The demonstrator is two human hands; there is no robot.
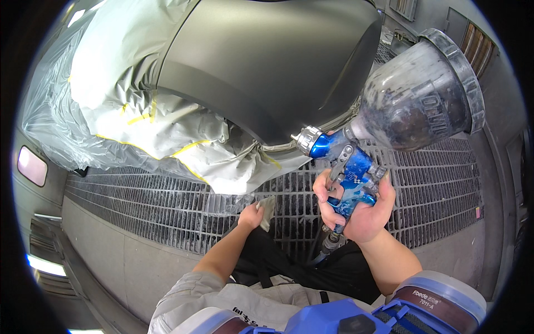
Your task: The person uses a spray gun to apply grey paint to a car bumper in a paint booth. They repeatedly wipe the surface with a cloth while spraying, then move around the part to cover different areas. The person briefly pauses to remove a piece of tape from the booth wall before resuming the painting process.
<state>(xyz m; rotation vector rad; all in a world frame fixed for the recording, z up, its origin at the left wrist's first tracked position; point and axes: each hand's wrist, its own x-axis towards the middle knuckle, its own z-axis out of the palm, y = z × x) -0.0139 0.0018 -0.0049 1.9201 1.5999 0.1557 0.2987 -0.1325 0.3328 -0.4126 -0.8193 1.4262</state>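
One blue respirator (328, 320) sits nearest, below both hands, with a round filter cartridge (439, 303) below the right hand and another, partly cut off, below the left. A light grey shirt (189, 295) and black trousers (289, 261) show between the forearms. The right hand (367, 217) grasps a blue spray gun (356, 170), its fingers wrapped around the grip; whether the trigger is pressed I cannot tell. Above and to the right of that hand, the gun carries a large, paint-streaked translucent cup (414, 97), tilted outward. The silver nozzle (307, 139) points up and to the left, away from the fist. A hose (320, 258) joins the bottom of the grip, just below the right hand's fingers.

The left hand (251, 215), lower and well apart from the gun, pinches a pale folded sheet (266, 211) at its edge; cloth or paper, I cannot tell. Just beyond the left hand, clear plastic (225, 204) lies over the metal floor grating (428, 222), which spreads beneath both hands. Farther ahead of them stands a dull grey vehicle panel (261, 72). Masking paper (105, 83) with yellow tape (192, 147) adjoins it, beyond the left hand. Translucent sheeting (44, 111) hangs farthest left of that hand.
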